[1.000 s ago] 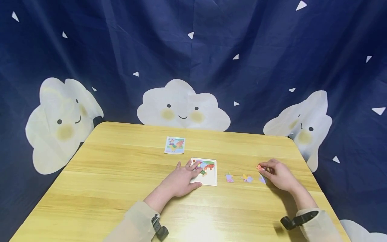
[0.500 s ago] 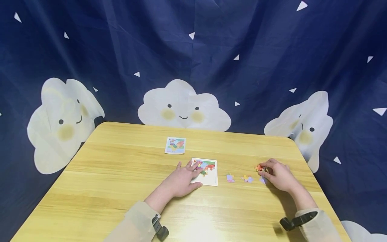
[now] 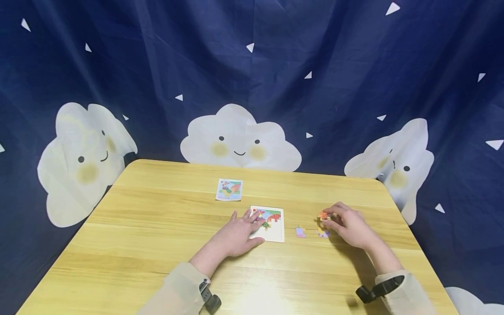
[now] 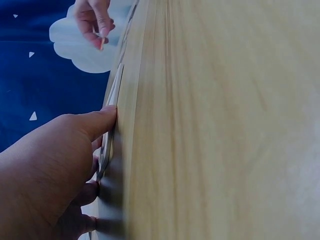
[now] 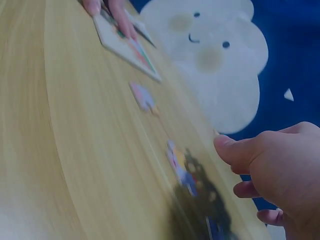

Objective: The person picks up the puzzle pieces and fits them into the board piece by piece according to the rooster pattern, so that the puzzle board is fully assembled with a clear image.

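Two hands work over a wooden table (image 3: 157,236). Farthest left lies a small picture card (image 3: 229,190), well apart from both. The left hand (image 3: 236,234) rests flat with fingers spread on the white puzzle board (image 3: 273,232), pressing its near left corner. To the right lie two loose pieces: a purple piece (image 3: 300,232) near the board, then another piece (image 3: 323,233) just under the right hand (image 3: 348,227), which pinches an orange piece (image 3: 323,215) at its fingertips, above the table.
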`<control>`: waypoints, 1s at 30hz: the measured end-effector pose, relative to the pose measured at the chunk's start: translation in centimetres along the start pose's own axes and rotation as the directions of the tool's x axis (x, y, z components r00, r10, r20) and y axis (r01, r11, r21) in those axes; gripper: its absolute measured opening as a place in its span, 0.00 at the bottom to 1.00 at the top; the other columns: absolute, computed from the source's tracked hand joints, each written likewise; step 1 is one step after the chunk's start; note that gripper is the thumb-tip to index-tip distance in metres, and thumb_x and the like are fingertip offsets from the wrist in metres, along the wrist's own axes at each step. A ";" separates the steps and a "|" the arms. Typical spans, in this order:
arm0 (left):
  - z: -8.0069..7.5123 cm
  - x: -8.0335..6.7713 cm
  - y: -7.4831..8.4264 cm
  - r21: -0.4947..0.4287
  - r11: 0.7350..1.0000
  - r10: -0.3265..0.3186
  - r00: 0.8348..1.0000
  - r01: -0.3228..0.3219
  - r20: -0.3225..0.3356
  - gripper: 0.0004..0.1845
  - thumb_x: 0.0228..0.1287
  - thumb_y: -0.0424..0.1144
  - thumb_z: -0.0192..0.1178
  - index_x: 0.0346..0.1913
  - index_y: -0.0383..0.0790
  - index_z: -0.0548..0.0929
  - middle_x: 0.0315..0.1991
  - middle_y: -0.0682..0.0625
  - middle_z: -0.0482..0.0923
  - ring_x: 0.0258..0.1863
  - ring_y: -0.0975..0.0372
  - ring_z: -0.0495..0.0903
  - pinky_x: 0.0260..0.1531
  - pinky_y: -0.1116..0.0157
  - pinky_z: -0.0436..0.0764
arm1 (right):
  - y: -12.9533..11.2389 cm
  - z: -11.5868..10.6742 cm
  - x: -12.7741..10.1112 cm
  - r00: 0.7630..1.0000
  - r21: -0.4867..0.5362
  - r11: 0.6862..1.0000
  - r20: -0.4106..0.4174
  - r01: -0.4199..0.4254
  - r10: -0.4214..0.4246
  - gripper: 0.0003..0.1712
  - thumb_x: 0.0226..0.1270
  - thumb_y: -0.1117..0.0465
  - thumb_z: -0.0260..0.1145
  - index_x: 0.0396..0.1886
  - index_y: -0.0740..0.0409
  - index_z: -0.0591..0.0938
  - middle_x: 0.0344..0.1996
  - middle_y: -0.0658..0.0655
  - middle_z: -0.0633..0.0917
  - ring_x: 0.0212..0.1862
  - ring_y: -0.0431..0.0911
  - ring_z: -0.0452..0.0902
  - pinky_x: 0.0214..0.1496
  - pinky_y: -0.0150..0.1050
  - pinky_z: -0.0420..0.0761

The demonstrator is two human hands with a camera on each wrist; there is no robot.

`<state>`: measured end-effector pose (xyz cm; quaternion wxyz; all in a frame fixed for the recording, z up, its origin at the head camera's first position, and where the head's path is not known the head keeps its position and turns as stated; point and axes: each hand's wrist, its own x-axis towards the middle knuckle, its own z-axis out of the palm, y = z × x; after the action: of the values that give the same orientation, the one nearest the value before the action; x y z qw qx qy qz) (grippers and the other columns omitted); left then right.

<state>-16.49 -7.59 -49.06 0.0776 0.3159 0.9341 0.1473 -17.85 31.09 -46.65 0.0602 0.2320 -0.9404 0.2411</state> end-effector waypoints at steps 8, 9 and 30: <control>0.0 0.1 0.1 0.003 1.000 -0.001 1.000 0.001 0.001 0.36 0.80 0.62 0.53 0.81 0.46 0.69 0.83 0.49 0.55 0.82 0.46 0.53 0.74 0.32 0.52 | -2.4 1.2 1.6 0.994 0.070 0.992 -0.006 0.106 -0.106 0.15 0.72 0.61 0.74 0.55 0.59 0.88 0.41 0.45 0.82 0.29 0.35 0.73 0.33 0.36 0.71; 0.0 0.1 0.1 0.004 1.000 0.000 1.000 0.000 0.002 0.36 0.80 0.62 0.53 0.81 0.46 0.69 0.83 0.49 0.55 0.82 0.46 0.53 0.74 0.32 0.52 | -2.8 1.3 1.8 0.994 0.077 0.991 0.000 0.107 -0.107 0.15 0.72 0.61 0.74 0.56 0.58 0.88 0.41 0.45 0.82 0.29 0.35 0.73 0.36 0.37 0.71; -0.1 0.0 -0.1 0.001 1.000 0.010 1.000 -0.010 -0.007 0.37 0.80 0.62 0.53 0.81 0.46 0.69 0.83 0.48 0.55 0.82 0.45 0.54 0.74 0.32 0.53 | -7.6 5.3 3.8 0.990 0.164 0.978 0.038 0.126 -0.134 0.18 0.72 0.58 0.75 0.58 0.57 0.87 0.47 0.48 0.83 0.34 0.36 0.75 0.46 0.46 0.61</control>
<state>-16.56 -7.67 -49.03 0.0736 0.3203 0.9327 0.1485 -17.74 21.11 -47.24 0.0341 0.3030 -0.9018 0.3062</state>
